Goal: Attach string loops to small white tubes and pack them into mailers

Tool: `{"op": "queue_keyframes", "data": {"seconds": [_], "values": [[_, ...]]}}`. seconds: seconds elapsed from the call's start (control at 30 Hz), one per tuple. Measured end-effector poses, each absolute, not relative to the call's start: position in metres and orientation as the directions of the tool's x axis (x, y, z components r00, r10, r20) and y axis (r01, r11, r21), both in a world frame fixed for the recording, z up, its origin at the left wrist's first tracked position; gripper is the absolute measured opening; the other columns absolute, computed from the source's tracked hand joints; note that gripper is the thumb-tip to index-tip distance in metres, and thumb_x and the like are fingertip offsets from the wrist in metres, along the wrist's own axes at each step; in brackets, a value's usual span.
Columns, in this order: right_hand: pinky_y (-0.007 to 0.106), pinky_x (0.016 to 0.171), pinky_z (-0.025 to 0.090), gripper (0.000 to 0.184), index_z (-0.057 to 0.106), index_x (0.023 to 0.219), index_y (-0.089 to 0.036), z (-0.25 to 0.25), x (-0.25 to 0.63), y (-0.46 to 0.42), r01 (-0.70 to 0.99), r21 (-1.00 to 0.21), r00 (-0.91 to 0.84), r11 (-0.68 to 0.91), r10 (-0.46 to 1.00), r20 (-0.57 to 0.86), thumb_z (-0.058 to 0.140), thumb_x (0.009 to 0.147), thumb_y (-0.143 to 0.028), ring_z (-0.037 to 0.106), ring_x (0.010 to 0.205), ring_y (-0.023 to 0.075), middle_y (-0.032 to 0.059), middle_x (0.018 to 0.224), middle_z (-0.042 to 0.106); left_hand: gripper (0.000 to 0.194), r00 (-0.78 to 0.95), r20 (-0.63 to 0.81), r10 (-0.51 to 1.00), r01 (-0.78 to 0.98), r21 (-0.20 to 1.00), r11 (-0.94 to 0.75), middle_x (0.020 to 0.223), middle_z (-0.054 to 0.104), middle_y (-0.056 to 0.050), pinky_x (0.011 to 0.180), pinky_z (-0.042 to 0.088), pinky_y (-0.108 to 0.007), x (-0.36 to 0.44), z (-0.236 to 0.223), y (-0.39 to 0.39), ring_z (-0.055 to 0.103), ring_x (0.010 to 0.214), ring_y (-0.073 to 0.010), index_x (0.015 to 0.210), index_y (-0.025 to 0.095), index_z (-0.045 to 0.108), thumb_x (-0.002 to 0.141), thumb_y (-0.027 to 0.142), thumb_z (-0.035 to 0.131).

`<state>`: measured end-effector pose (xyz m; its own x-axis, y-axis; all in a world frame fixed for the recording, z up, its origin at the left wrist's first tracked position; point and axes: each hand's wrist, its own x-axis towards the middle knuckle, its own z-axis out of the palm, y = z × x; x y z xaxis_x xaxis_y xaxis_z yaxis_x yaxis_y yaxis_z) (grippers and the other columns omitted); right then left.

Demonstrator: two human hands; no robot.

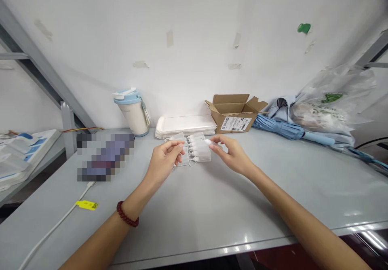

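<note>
In the head view, a row of small white tabs with thin looped cords (200,153) lies on the grey table, overlapping one another, with pale translucent cards attached. My right hand (232,152) is at the right side of this row, thumb and forefinger pinching the small white tip (207,142) of one piece. At the left side is my left hand (165,159), its fingers curled and thumb against forefinger. Whether something thin is between those fingertips is too small to make out. Part of the left-hand cards (183,159) is hidden behind it.
Behind the hands lie a stack of white envelopes (186,123) and an open cardboard box (235,118). A cup with a blue lid (133,112) stands left of them, near a blurred phone-like object (107,159) on a white cable (57,227). Right are a folded blue umbrella (280,127) and plastic bag (330,104).
</note>
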<state>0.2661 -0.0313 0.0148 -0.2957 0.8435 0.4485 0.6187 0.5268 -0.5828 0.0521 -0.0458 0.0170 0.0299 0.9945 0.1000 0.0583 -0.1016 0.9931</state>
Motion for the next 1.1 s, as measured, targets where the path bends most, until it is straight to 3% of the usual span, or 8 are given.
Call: {"op": "queue_keyframes", "data": {"seconds": [0.17, 0.33, 0.53, 0.7, 0.9, 1.1], "values": [[0.02, 0.049, 0.036, 0.02, 0.059, 0.095, -0.018, 0.019, 0.248, -0.052, 0.479, -0.695, -0.37, 0.536, 0.841, 0.394, 0.044, 0.09, -0.031, 0.056, 0.073, 0.0133, 0.003, 0.083, 0.063, 0.027, 0.086, 0.119, 0.989, 0.064, 0.99, -0.125, 0.074, 0.059, -0.001, 0.051, 0.041, -0.021, 0.054, 0.02, -0.049, 0.05, 0.057, -0.0086, 0.094, 0.013, 0.064, 0.076, 0.034, 0.059], [0.021, 0.054, 0.038, 0.021, 0.059, 0.096, -0.018, 0.016, 0.246, -0.052, 0.42, -0.758, -0.387, 0.5, 0.854, 0.348, 0.043, 0.09, -0.03, 0.057, 0.075, 0.0134, 0.0028, 0.084, 0.065, 0.025, 0.071, 0.121, 0.99, 0.06, 0.99, -0.126, 0.069, 0.059, 0.0, 0.051, 0.041, -0.021, 0.053, 0.021, -0.05, 0.05, 0.056, -0.0086, 0.09, 0.013, 0.066, 0.075, 0.032, 0.061], [0.023, 0.059, 0.039, 0.023, 0.06, 0.096, -0.018, 0.017, 0.246, -0.051, 0.423, -0.78, -0.359, 0.461, 0.876, 0.323, 0.041, 0.091, -0.031, 0.056, 0.073, 0.013, 0.0017, 0.079, 0.064, 0.018, 0.092, 0.127, 0.988, 0.037, 0.991, -0.131, 0.064, 0.059, 0.001, 0.053, 0.041, -0.022, 0.051, 0.022, -0.05, 0.05, 0.056, -0.0092, 0.087, 0.015, 0.067, 0.074, 0.025, 0.06], [0.024, 0.062, 0.04, 0.025, 0.06, 0.091, -0.018, 0.018, 0.245, -0.051, 0.382, -0.824, -0.33, 0.418, 0.895, 0.301, 0.04, 0.091, -0.032, 0.054, 0.071, 0.0125, 0.0014, 0.077, 0.062, 0.022, 0.076, 0.148, 0.986, 0.037, 0.988, -0.151, 0.066, 0.061, -0.001, 0.052, 0.041, -0.023, 0.053, 0.021, -0.049, 0.051, 0.054, -0.0097, 0.082, 0.015, 0.068, 0.074, 0.034, 0.062], [0.023, 0.061, 0.04, 0.026, 0.061, 0.094, -0.018, 0.019, 0.243, -0.055, 0.311, -0.861, -0.373, 0.401, 0.885, 0.278, 0.041, 0.091, -0.035, 0.052, 0.069, 0.0121, 0.0011, 0.076, 0.062, 0.021, 0.151, 0.061, 0.987, -0.011, 0.998, -0.06, 0.055, 0.057, 0.0, 0.049, 0.039, -0.022, 0.053, 0.021, -0.05, 0.049, 0.051, -0.0093, 0.07, 0.014, 0.066, 0.072, 0.035, 0.065], [0.023, 0.06, 0.038, 0.026, 0.06, 0.094, -0.017, 0.019, 0.242, -0.057, 0.302, -0.877, -0.368, 0.373, 0.895, 0.254, 0.041, 0.091, -0.034, 0.049, 0.066, 0.0114, 0.0009, 0.075, 0.061, 0.019, 0.232, 0.025, 0.972, -0.062, 0.998, -0.011, 0.065, 0.061, -0.001, 0.049, 0.04, -0.022, 0.052, 0.023, -0.051, 0.051, 0.055, -0.0098, 0.081, 0.015, 0.069, 0.072, 0.032, 0.066]]}}
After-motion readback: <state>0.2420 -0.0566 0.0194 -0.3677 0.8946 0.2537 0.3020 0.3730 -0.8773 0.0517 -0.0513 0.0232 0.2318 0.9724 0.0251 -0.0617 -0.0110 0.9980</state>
